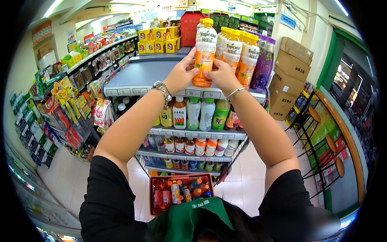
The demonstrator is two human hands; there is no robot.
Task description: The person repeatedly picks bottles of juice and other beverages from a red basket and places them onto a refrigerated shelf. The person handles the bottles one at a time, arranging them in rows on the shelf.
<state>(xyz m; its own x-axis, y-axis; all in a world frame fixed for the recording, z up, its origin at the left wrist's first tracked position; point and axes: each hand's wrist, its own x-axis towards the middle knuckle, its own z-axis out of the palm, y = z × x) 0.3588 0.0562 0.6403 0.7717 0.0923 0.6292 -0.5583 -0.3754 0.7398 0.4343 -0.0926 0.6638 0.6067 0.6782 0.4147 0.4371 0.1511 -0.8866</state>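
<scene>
Both my hands are on an upright Tropicana orange juice bottle (206,45) with a yellow cap, at the front edge of the grey top shelf (145,72). My left hand (182,72) grips its left side, the thumb across the front. My right hand (223,75) holds the lower right side, its thumb near the other one. Directly to the right stand several more Tropicana bottles (232,50), and a tall purple bottle (263,63) ends the row. Another yellow-capped bottle shows partly behind the held one. Whether the held bottle's base rests on the shelf, I cannot tell.
Lower shelves (193,133) hold rows of bottled drinks. A red basket (151,193) of bottles sits on the floor before me. Yellow boxes (160,34) and a red box (192,28) stand behind the shelf. Cartons (288,75) are stacked at right, near several stools (331,143).
</scene>
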